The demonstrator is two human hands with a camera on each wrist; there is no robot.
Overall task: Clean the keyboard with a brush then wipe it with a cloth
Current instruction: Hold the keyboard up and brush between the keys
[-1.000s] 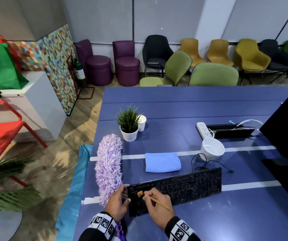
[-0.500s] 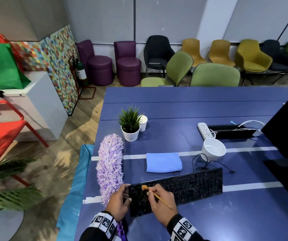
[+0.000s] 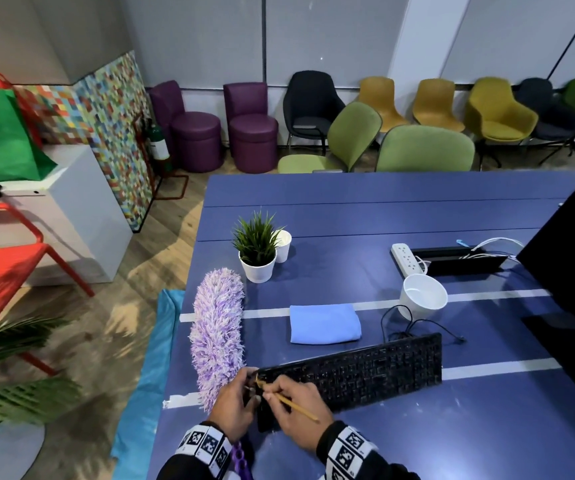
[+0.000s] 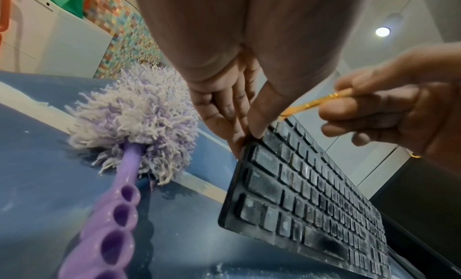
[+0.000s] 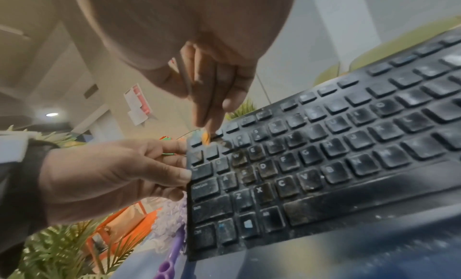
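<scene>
We see a blue table (image 3: 365,216) carrying a dusty black keyboard (image 3: 355,372), its left end gripped by the left hand (image 3: 234,407), thumb on the top face and fingers on the end edge. Directly left of that hold lies a purple duster (image 3: 218,337), its handle running back under the wrist. Beyond the two hands, near the keyboard's far edge, a folded blue cloth (image 3: 324,323) rests flat; a white cup (image 3: 423,296) sits to its right. The right hand (image 3: 300,414) pinches a thin yellow-handled brush (image 3: 294,403) like a pencil, its bristle tip touching the keys at the keyboard's far left corner, right beside the left hand's fingertips.
</scene>
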